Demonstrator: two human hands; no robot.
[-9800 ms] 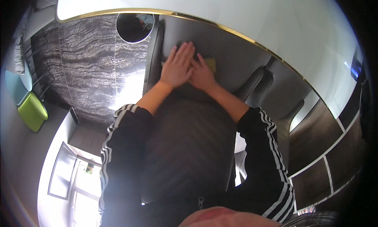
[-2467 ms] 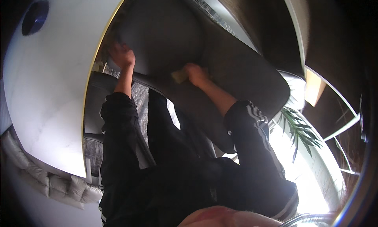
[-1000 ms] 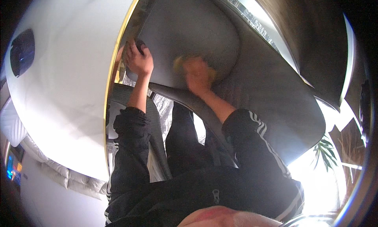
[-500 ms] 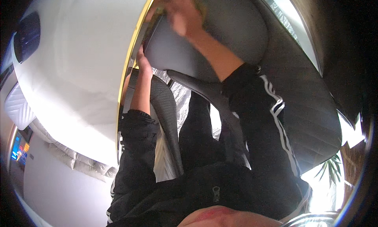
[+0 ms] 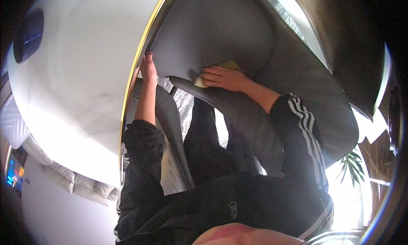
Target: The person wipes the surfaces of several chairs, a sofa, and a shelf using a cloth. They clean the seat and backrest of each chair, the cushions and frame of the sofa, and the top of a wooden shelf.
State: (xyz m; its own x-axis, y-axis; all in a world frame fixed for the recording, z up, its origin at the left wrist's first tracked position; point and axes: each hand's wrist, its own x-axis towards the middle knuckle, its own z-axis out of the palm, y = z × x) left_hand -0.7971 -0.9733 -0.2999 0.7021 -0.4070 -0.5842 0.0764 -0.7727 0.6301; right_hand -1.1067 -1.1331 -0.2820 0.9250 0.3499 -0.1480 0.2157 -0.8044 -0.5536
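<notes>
A chair with a smooth dark grey padded surface (image 5: 212, 28) fills the space ahead of me, beside the table's gold edge. My right hand (image 5: 225, 78) lies over a yellow cloth (image 5: 231, 65), pressing it against the lower part of that surface. The cloth shows above the fingers and past their tips. Next to the gold edge, my left hand (image 5: 148, 69) holds the chair's left side with its thumb up. Its other fingers are mostly hidden.
At the left stands a large glossy white table (image 5: 85, 83) with a thin gold edge (image 5: 138, 58). A dark quilted chair part (image 5: 314, 100) spreads to the right. A second dark textured chair piece (image 5: 170, 109) is below my left hand. A green plant (image 5: 352, 166) stands at lower right.
My right hand has come down with the cloth from the top of the grey surface to its lower part. My left hand keeps its place by the table edge.
</notes>
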